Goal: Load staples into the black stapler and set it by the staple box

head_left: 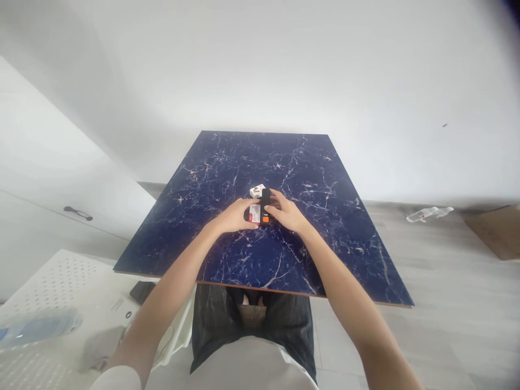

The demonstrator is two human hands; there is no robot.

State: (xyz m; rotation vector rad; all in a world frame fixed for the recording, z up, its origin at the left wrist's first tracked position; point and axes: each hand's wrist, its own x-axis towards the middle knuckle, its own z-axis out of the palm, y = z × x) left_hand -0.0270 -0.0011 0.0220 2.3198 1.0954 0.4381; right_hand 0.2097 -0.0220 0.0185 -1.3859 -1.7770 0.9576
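My left hand (234,215) is closed around a small red-and-white box (254,213), thumb at its near end and fingers at the far end. Right beside that box stands a narrow black box (265,201) with an orange patch near its lower end. My right hand (289,213) grips this black box from the right, its thumb on the front and its fingers partly hidden behind. The two boxes sit side by side, apparently touching. Just beyond them a small white box (257,190) with dark print lies on the blue marbled table (260,157).
A white perforated stool or bench (60,276) on the left bears a clear plastic bottle (44,327) and a dark flat object (142,291). On the floor at right lie a clear plastic item (428,214) and a cardboard box (498,230). A white wall (264,70) rises behind the table.
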